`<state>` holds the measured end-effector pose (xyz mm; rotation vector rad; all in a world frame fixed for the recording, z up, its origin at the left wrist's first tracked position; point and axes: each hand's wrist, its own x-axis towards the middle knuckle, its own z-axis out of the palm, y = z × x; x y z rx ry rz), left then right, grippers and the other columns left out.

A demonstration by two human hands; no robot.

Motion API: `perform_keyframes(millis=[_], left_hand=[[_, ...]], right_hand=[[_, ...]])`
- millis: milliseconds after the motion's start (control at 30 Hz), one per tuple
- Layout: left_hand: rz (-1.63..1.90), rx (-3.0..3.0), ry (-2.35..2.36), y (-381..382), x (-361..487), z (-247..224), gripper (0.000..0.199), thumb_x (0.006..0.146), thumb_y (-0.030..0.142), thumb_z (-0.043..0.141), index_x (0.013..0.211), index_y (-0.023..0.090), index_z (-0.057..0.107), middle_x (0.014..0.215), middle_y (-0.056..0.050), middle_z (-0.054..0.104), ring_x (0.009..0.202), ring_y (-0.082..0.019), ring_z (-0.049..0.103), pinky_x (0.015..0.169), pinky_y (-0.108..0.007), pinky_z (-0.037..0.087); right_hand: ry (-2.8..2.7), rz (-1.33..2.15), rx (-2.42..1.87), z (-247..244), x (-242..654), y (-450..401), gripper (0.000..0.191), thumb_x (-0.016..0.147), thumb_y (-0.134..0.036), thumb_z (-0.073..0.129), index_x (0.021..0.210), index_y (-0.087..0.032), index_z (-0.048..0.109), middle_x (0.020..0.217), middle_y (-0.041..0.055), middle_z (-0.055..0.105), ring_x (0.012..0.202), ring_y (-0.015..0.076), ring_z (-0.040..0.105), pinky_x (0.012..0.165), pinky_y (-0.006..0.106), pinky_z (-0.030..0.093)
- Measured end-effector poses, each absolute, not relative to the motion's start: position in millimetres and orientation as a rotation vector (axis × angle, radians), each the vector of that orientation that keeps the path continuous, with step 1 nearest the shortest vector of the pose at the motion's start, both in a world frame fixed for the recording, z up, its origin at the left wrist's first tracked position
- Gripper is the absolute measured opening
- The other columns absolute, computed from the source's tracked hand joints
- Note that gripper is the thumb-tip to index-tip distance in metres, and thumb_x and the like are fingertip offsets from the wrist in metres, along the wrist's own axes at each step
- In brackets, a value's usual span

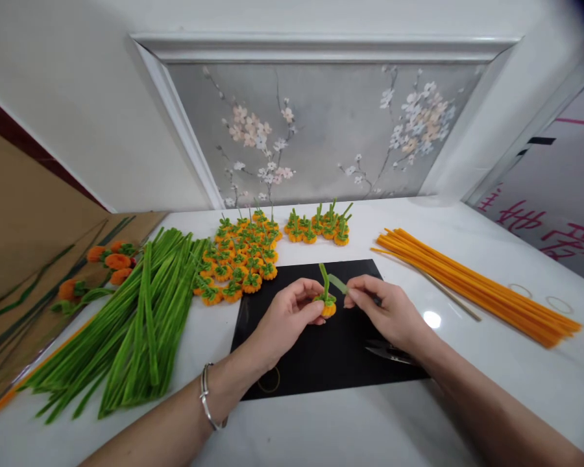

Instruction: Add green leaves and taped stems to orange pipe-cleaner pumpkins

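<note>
My left hand (294, 308) pinches a small orange pipe-cleaner pumpkin (328, 309) with a green top and an upright green stem. Between the thumb and fingers of my right hand (382, 308) is the end of a pale green strip of tape (337, 283), which reaches over to the pumpkin's stem. Both hands are held above a black mat (311, 363). Partly hidden under my right forearm, a pair of scissors or snips (388, 352) lies on the mat.
Green pipe cleaners (126, 331) lie piled at left, orange ones (472, 285) at right. Finished-looking orange pumpkins (243, 256) cluster behind the mat, with a smaller group (318, 227) beside them. Orange flowers (118, 261) rest on brown board at far left. A panelled wall (331, 130) stands behind.
</note>
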<state>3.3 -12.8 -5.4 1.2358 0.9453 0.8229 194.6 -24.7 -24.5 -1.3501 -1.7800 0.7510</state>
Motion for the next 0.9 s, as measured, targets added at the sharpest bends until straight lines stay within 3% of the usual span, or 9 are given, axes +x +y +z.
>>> perform_keyframes(millis=[200,367,533,667,900], left_hand=[[0.791,1.224,0.925,-13,2,-5,0.026,0.077,0.023,0.063,0.1,0.015,0.051,0.093,-0.006,0.062,0.076,-0.012,0.059,0.066,-0.024,0.047],[0.75,1.282,0.91,-15,3,-5,0.029,0.077,0.023,0.064,0.102,0.016,0.05,0.095,-0.007,0.061,0.078,-0.013,0.058,0.067,-0.024,0.048],[0.769,1.326,0.934,-15,2,-5,0.027,0.077,0.022,0.062,0.101,0.016,0.05,0.099,-0.007,0.059,0.083,-0.014,0.058,0.069,-0.025,0.048],[0.813,1.438,0.934,-13,1,-10,0.023,0.078,0.017,0.06,0.099,0.017,0.051,0.097,-0.005,0.059,0.087,-0.014,0.058,0.076,-0.027,0.047],[0.814,1.523,0.908,-13,3,-12,0.023,0.079,0.016,0.058,0.101,0.018,0.051,0.097,-0.004,0.059,0.088,-0.014,0.057,0.078,-0.028,0.047]], right_hand=[[-1.63,0.883,-1.322,-24,202,-22,0.018,0.083,-0.036,0.056,0.081,-0.019,0.061,0.062,-0.001,0.06,0.059,0.0139,0.057,0.058,0.025,0.044],[-1.701,0.801,-1.385,-22,198,-24,0.016,0.084,-0.034,0.054,0.086,-0.02,0.063,0.06,-0.0026,0.056,0.058,0.0136,0.052,0.056,0.025,0.041],[-1.758,0.66,-1.455,-22,195,-26,0.016,0.086,-0.031,0.051,0.08,-0.021,0.061,0.064,-0.0012,0.057,0.057,0.0137,0.05,0.055,0.025,0.04],[-1.788,0.547,-1.365,-21,192,-28,0.013,0.086,-0.025,0.05,0.078,-0.02,0.058,0.076,0.002,0.061,0.068,0.0153,0.056,0.061,0.026,0.042],[-1.891,0.557,-1.271,-19,185,-34,0.012,0.088,-0.019,0.049,0.081,-0.02,0.059,0.073,-0.0002,0.062,0.062,0.0126,0.055,0.058,0.023,0.041]])
